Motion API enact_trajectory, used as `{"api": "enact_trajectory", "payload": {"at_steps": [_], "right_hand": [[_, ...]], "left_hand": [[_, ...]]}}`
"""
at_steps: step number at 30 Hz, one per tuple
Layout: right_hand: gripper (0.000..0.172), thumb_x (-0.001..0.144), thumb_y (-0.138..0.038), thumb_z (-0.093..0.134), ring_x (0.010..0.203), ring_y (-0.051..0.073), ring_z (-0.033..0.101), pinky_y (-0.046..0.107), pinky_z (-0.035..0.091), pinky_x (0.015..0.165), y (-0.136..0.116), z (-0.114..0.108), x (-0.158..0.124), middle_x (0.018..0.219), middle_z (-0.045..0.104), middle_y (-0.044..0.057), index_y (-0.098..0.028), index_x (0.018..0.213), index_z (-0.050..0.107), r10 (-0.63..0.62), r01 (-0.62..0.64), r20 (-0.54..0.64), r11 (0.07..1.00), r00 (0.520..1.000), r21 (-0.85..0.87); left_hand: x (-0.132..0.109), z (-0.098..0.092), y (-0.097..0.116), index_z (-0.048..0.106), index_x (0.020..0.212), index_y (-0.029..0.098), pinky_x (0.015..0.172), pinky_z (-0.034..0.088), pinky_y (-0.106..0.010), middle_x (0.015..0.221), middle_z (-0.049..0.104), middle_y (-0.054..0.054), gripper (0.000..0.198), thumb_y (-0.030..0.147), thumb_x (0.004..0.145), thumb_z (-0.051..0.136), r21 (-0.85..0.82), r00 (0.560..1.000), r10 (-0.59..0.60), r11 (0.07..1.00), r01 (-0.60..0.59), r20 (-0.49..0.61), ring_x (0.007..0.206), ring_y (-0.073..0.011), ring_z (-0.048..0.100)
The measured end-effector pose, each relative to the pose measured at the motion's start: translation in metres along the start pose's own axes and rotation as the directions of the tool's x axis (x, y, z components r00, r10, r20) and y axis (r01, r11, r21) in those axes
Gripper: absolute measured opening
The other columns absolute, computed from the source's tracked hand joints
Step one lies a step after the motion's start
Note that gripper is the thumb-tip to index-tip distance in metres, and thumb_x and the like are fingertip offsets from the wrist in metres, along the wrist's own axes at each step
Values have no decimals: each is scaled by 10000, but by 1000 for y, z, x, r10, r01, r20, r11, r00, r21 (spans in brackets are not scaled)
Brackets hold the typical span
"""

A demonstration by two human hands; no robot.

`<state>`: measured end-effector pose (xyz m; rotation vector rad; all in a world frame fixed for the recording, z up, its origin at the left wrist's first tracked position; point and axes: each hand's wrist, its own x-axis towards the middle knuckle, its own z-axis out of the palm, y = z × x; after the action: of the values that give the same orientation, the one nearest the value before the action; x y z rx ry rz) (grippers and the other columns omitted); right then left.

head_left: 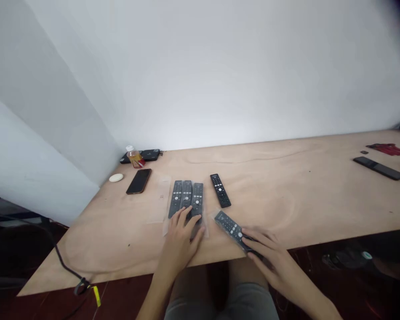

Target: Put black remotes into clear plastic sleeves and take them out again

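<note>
Showing a plain white wall behind a pale wooden table — brightening low near the centre, meeting a greyer side wall at left — and revealing dark red floor below.

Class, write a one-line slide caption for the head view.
Left hand rests on bagged remotes; right hand touches another bagged remote on the wooden table.

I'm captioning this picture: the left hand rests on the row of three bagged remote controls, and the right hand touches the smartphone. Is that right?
Not quite: in the head view, the right hand touches another bagged remote control, not the smartphone, which lies off to the left. The left hand does rest on the row of three bagged remote controls.
</note>
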<state>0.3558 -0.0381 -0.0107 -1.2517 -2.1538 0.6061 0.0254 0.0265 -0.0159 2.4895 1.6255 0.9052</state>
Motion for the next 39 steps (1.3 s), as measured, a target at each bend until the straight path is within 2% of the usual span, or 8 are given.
{"api": "enact_trajectory", "payload": {"at_steps": [7,11,15,22,29,32,36,39], "right_hand": [[486,1140,-248,420,1516,339,487,591,443,1250,-26,43,61,1704,487,88,-299,1601,567,-9,9,1,998,1000,-67],[492,1125,-247,420,1434,364,519,590,478,1176,-27,62,103,1692,501,102,-264,1590,578,-22,20,-4,983,1000,-184],[445,1126,-309,471,1383,383,524,626,439,1151,-25,73,130,1650,563,76,-315,1544,625,-4,-18,-73,951,997,-309],[467,1153,-413,447,1521,364,430,607,396,1209,-19,79,133,1716,496,41,-330,1602,545,-9,-29,-116,948,993,-318],[495,1160,-391,354,1573,381,405,645,387,1213,-12,85,137,1732,458,94,-295,1615,524,95,-180,-278,937,956,-301],[458,1144,-343,382,1521,394,471,643,404,1190,-14,86,140,1669,533,141,-241,1531,605,108,-201,-292,929,950,-311],[373,1130,-313,410,1369,394,579,621,460,1116,-17,82,135,1519,654,151,-228,1338,709,109,-220,-347,928,931,-300],[354,1106,-311,460,1193,381,640,608,515,1043,-8,74,118,1336,718,174,-222,1355,694,134,-243,-424,946,896,-216]], "left_hand": [[-1,-4,0,709,1341,262,1211,464,-629,1554,549,-124,308,317,1047,637,-26,1000,-3,1000,3,10,1469,-372,471],[-2,-5,1,692,1366,246,1216,446,-629,1558,529,-134,320,337,1078,590,-31,999,-14,999,15,36,1461,-364,458],[-2,-7,2,641,1457,262,1218,433,-636,1585,502,-127,400,353,1069,603,-56,999,-3,998,5,35,1462,-365,446],[-1,-3,1,602,1534,353,1231,407,-674,1658,447,-100,572,451,984,726,-66,998,30,997,-27,50,1507,-399,398],[1,2,-1,572,1578,392,1219,414,-708,1693,420,-103,667,459,945,770,-57,999,43,998,-42,24,1539,-430,376],[1,1,-2,557,1587,416,1225,402,-717,1716,389,-92,672,440,949,766,-43,998,55,998,-53,37,1552,-432,360],[0,0,-3,591,1562,407,1215,404,-738,1720,392,-99,624,465,961,747,-37,997,58,998,-55,59,1562,-444,355],[0,1,-4,630,1528,388,1200,428,-737,1700,427,-110,593,460,953,754,-40,998,49,998,-47,49,1548,-448,381]]}}
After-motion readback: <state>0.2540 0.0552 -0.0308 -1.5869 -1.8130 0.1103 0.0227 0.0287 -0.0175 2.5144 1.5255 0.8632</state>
